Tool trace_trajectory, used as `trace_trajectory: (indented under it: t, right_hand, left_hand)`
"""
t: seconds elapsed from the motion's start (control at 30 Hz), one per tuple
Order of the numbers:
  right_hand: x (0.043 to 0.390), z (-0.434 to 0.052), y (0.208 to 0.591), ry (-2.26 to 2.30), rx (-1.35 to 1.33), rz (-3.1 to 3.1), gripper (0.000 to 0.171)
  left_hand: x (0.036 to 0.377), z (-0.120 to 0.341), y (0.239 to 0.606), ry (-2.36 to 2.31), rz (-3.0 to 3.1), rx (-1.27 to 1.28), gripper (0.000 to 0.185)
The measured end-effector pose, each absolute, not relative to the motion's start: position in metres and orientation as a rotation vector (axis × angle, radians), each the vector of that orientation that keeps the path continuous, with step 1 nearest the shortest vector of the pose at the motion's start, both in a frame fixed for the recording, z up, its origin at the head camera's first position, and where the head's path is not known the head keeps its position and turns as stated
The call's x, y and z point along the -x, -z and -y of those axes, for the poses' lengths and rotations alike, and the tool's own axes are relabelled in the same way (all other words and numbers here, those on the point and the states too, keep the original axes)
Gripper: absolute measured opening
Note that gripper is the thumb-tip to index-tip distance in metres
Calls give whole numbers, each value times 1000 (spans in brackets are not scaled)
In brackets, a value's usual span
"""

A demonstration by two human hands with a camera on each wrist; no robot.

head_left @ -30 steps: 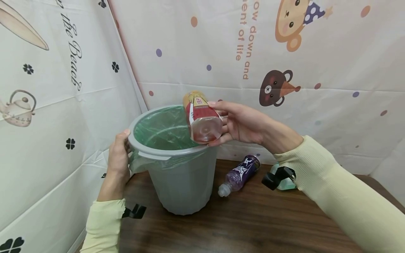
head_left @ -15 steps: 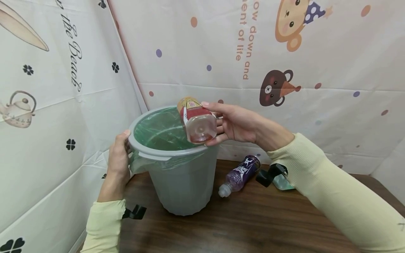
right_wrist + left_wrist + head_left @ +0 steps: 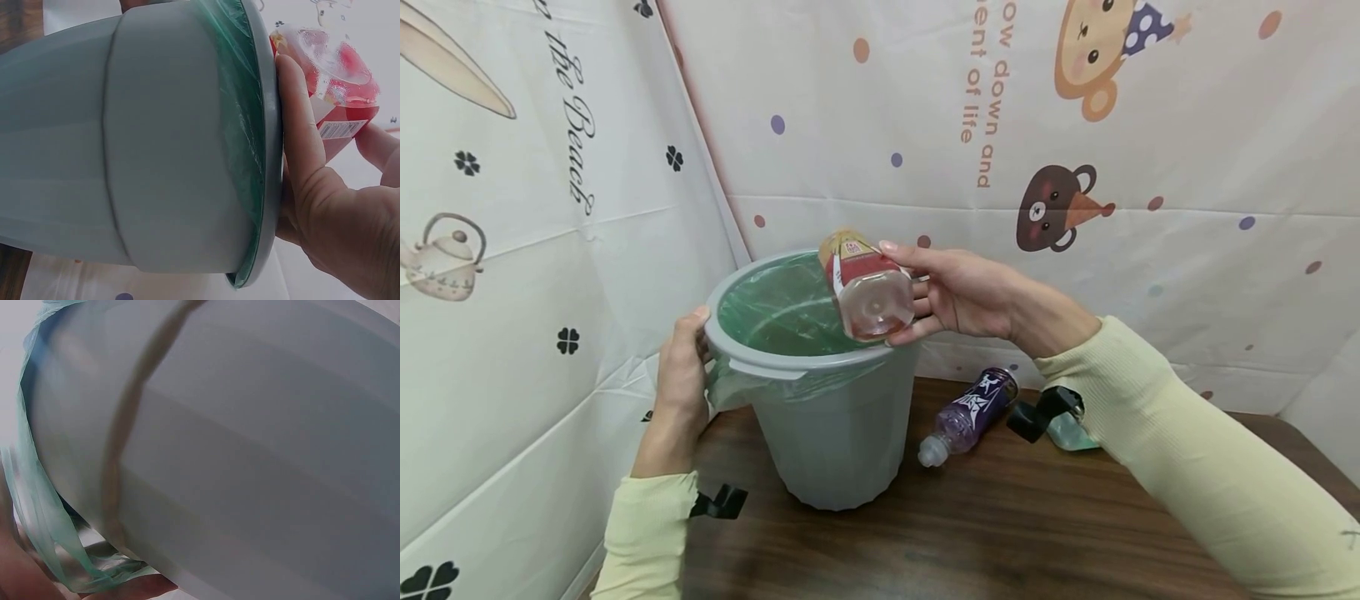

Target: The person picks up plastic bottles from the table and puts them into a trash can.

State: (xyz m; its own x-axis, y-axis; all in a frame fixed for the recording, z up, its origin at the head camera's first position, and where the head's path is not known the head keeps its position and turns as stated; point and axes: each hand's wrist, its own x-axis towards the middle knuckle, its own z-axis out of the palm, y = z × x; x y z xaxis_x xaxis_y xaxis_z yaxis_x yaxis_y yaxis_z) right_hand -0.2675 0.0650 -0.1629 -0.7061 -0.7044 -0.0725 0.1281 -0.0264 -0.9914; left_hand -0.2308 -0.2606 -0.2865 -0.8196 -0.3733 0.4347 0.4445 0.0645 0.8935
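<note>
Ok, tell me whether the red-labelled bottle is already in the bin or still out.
Still out. The right hand holds the red-labelled bottle tipped over the bin rim, its base facing the head camera.

Dark wood-grain table (image 3: 1000,533), white cartoon-print sheets (image 3: 1187,125) as walls behind & on left.

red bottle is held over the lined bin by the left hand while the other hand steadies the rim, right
Not quite: the right hand holds the red bottle over the lined bin, and the left hand steadies the rim. The head view shows this.
</note>
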Motion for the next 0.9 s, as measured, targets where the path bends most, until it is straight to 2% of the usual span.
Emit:
trace_trajectory:
  t: [0.2,0.9]
  right_hand:
    - [266,-66,161,1754,611,-1680,66]
    - [262,-69,162,1729,671,-1710,61]
  left_hand:
    - [230,261,286,1827,1761,76,38]
    - [230,260,287,1819,1764,63,39]
